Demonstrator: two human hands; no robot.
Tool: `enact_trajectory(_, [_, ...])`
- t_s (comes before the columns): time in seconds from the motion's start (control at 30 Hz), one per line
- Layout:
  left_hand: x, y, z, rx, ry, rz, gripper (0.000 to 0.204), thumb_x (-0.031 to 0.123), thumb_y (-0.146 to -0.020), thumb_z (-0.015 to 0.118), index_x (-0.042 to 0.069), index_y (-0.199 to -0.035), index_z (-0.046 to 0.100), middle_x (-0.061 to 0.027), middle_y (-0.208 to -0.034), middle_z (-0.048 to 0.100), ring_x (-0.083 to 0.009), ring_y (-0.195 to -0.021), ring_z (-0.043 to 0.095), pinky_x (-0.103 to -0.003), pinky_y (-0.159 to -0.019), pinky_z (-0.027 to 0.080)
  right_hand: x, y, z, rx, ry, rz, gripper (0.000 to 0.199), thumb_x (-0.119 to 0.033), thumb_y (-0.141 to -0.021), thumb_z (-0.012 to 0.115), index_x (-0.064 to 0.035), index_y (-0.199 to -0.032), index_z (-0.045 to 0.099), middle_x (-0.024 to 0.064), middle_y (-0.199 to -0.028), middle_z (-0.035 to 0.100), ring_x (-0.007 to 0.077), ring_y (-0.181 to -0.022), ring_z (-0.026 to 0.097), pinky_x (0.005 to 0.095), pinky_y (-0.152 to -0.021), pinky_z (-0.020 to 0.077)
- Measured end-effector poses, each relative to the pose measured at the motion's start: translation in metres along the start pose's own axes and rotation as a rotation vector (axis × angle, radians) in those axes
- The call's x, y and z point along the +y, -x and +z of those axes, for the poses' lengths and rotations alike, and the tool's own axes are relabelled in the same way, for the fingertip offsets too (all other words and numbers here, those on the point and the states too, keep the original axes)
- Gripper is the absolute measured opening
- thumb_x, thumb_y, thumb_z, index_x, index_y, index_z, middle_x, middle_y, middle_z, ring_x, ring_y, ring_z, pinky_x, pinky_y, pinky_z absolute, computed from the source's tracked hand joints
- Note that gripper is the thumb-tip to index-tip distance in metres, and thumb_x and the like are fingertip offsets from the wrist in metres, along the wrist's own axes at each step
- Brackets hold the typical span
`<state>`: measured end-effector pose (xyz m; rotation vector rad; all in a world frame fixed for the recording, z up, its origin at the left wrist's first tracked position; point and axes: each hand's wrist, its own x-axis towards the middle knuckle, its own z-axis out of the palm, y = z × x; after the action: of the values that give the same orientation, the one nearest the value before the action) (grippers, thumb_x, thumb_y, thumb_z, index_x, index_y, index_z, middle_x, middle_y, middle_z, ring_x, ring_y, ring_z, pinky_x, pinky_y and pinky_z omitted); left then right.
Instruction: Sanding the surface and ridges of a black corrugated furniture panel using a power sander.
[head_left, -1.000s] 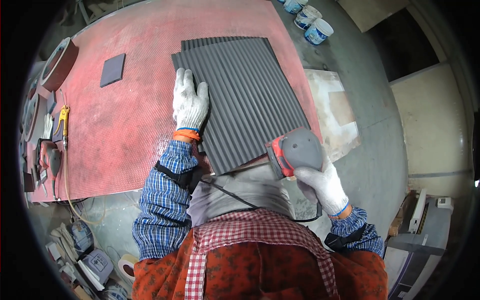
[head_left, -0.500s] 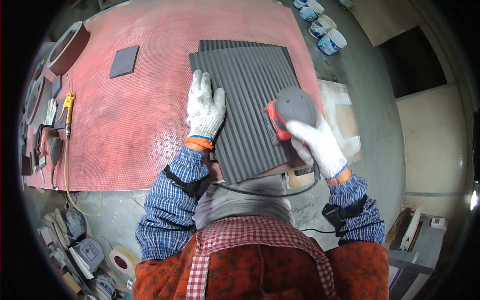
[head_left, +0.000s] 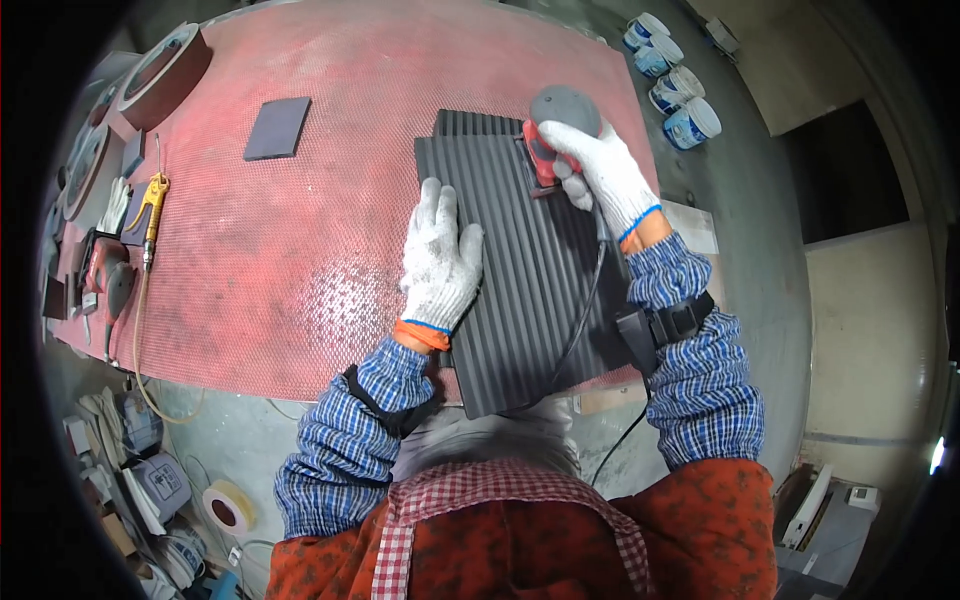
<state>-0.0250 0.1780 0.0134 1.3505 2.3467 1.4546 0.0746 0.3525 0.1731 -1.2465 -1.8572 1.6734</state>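
Observation:
A dark grey ribbed panel (head_left: 510,290) lies on the red textured mat (head_left: 230,270), with another ribbed panel (head_left: 475,122) showing past its far edge. My left hand (head_left: 440,255), in a white work glove, rests flat along the panel's left edge with the fingers stretched out. In my gloved right hand (head_left: 600,170) is a red and grey electric sander (head_left: 543,150), gripped from the right. Its pad sits on the ribs near the panel's far right part. From the sander a dark cord runs back across the panel towards me.
A flat grey block (head_left: 278,128) lies left of the panels. Along the mat's left side are rolls of abrasive belt (head_left: 165,75), a yellow air blow gun (head_left: 152,205) with a hose, and a second sander (head_left: 108,270). Several buckets (head_left: 692,123) stand on the floor at the far right.
My right hand has moved the sander away from me and slightly left, up to the panel's far part. My left hand stays flat on the panel's left edge. The whole view has shifted somewhat.

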Motion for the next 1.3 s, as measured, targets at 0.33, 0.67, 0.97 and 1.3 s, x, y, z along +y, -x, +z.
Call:
enact_trajectory(0.33, [0.000,0.002,0.000,-0.005,0.009,-0.015,0.059,0.020,-0.101,0.064,-0.005,-0.151,0.047,-0.0318,-0.161,0.038,-0.0459,-0.149,0.041,-0.048,-0.122,0.037,-0.006,-0.049,0.011,0.049,-0.005,-0.130,0.055,-0.037,-0.087,0.083,-0.0033,-0.122,0.059,0.0030,-0.071,0.063,0.0080,-0.045,0.052,0.0241,-0.037,0.0390])
enact_trajectory(0.67, [0.003,0.001,-0.001,0.011,0.027,-0.005,0.057,0.019,-0.100,0.064,-0.006,-0.149,0.049,-0.0325,-0.159,0.041,-0.0459,-0.147,0.043,-0.046,-0.122,0.038,-0.003,-0.029,0.014,0.033,-0.050,-0.071,0.052,-0.034,-0.087,0.082,-0.0066,-0.123,0.058,0.0020,-0.067,0.061,0.0082,-0.043,0.050,0.0246,-0.037,0.0377])
enact_trajectory(0.97, [-0.007,0.002,0.005,0.072,0.043,0.056,0.058,0.017,-0.096,0.066,-0.009,-0.146,0.050,-0.0335,-0.156,0.044,-0.0481,-0.143,0.046,-0.050,-0.120,0.038,0.023,0.079,0.008,0.051,-0.068,0.037,0.061,-0.031,-0.089,0.080,-0.0108,-0.138,0.052,0.0005,-0.069,0.058,0.0066,-0.040,0.043,0.0247,-0.035,0.0323])
enact_trajectory(1.3, [-0.007,0.003,0.002,0.089,0.094,0.000,0.050,0.016,-0.098,0.060,-0.006,-0.143,0.054,-0.0336,-0.156,0.045,-0.0474,-0.143,0.047,-0.047,-0.120,0.040,0.057,0.206,-0.003,0.160,-0.115,0.181,0.082,-0.024,-0.086,0.084,-0.0069,-0.153,0.041,0.0018,-0.079,0.065,0.0057,-0.048,0.048,0.0240,-0.039,0.0356])
